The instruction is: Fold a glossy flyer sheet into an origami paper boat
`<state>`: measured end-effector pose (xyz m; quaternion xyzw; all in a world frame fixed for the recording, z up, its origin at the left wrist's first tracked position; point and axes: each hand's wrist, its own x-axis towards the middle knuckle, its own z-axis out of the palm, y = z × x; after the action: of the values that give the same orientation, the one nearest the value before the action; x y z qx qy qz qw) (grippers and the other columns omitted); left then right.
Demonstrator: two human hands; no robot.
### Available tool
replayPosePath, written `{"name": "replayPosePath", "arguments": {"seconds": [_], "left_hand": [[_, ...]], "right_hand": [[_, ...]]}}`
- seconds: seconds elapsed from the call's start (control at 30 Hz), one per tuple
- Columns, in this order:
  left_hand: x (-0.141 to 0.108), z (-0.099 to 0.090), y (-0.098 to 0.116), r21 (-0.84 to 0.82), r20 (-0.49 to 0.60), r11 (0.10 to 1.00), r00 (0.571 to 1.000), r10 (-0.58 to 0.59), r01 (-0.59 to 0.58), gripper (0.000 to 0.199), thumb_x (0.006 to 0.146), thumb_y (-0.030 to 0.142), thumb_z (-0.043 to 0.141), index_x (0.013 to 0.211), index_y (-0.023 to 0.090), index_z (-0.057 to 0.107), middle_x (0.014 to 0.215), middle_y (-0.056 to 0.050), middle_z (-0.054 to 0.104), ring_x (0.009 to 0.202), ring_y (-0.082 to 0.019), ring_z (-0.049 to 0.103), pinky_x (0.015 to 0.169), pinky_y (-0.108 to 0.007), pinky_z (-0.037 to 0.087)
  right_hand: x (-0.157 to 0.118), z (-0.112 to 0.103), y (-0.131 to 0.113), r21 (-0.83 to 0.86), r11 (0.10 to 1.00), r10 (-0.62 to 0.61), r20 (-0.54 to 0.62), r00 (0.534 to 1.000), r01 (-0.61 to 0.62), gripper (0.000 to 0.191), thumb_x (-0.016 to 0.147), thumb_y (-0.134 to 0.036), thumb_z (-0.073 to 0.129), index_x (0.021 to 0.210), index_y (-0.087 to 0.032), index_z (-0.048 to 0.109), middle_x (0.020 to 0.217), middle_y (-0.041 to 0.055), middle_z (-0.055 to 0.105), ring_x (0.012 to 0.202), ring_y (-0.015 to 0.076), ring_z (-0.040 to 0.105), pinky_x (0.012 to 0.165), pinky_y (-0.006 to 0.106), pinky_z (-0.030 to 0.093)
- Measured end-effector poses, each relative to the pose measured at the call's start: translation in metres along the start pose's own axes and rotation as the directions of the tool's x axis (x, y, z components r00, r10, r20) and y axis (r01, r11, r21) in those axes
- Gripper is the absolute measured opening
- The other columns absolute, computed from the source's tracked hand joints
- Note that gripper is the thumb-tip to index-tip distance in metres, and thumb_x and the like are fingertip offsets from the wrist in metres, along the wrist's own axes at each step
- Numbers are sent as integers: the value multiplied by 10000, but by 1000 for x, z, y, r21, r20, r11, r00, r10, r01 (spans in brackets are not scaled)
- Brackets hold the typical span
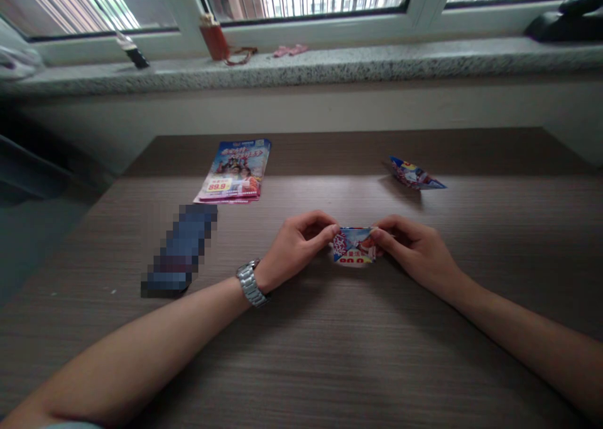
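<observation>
A small folded piece of printed paper point(354, 245), blue, white and red, is held just over the wooden table point(301, 353). My left hand point(304, 244) pinches its left edge between thumb and fingers, and a silver watch point(253, 283) is on that wrist. At the paper's right edge, my right hand point(412, 247) grips it the same way. Behind my right hand, another folded paper piece point(414, 174) rests on the table with its points to the sides. Flat leaflets in a stack point(238, 170) lie at the back left.
A pixelated dark flat object point(181, 250) lies left of my left hand. Along the granite windowsill point(330, 65) behind the table are a reddish-brown case point(214, 39), a small black-and-white item point(133, 51), pink pieces point(290, 51) and a black object point(565, 24).
</observation>
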<state>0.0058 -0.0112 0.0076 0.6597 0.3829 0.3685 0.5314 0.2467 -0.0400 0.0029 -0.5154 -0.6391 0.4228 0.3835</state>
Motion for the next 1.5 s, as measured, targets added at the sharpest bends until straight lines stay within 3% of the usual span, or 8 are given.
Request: {"name": "replayPosePath", "arguments": {"seconds": [0.2,0.6,1.07,1.33,1.5], "left_hand": [[0,0,-1,65,-10,998,1000,7,-6,240,935,386,684,946,149,724,889,-33,733,801,-125,659,723,-204,528],[-2,2,3,17,24,1000,1000,20,-20,192,920,330,710,999,156,725,963,-48,758,869,-146,707,809,-249,584],[-1,0,-1,30,43,999,999,-23,22,241,926,386,692,948,147,707,910,-48,730,820,-136,669,758,-237,552],[-1,2,1,26,26,999,999,-21,20,212,924,356,695,939,145,701,894,-40,720,807,-131,660,739,-228,545],[-1,2,2,81,25,997,1000,-5,2,228,931,378,682,948,152,704,890,-37,723,808,-139,666,738,-235,555]], "right_hand": [[0,0,-2,-39,999,-24,-7,1000,24,230,947,-449,635,887,-246,727,787,13,744,693,177,693,630,282,563],[0,-1,-6,-59,998,-4,11,1000,4,278,952,-482,608,844,-252,720,761,17,739,676,189,688,613,294,570],[0,0,-7,-93,994,-51,26,998,53,284,947,-485,606,868,-237,720,769,20,740,669,190,678,594,291,537],[0,0,-5,-40,999,-13,56,998,16,285,866,-520,701,915,-240,706,830,31,766,704,208,705,600,307,562],[0,1,-3,-56,998,-13,56,998,16,262,899,-497,673,904,-240,725,804,28,771,692,197,709,603,298,575]]}}
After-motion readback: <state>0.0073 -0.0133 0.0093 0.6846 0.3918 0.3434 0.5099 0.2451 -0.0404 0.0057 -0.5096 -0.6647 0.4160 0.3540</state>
